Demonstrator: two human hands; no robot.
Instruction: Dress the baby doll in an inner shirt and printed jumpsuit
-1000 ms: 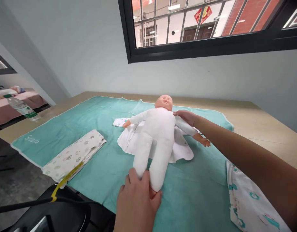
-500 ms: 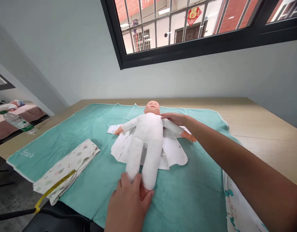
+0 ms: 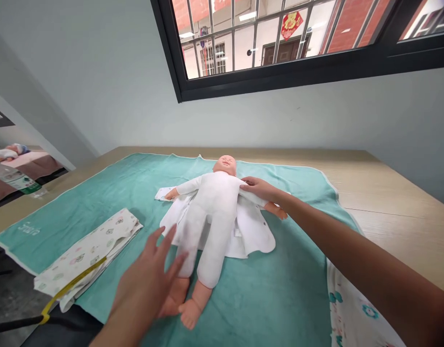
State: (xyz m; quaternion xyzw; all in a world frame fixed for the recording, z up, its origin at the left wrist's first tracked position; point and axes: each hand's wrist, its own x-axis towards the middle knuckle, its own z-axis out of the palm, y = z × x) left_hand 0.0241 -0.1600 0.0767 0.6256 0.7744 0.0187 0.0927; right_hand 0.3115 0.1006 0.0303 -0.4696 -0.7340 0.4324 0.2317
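A baby doll with a white cloth body lies on its back, head toward the wall. Under its torso a white baby shirt is spread, with a patterned piece of it showing by one doll hand. My left hand is raised over the doll's lower leg, fingers spread and slightly blurred, holding nothing; it partly hides one foot. At the doll's shoulder, my right hand has its fingers and thumb closed around the upper arm. Both bare doll feet point toward me.
A green towel covers much of the wooden table. Folded patterned cloth lies at left, near a yellow strap. Printed cloth sits at the right front. A plastic bottle stands at the far left; a barred window is above.
My left hand has let go of the doll's foot and moved left, its fingers opening. The doll's feet now show. My right hand stays at the shoulder while the view has shifted slightly.
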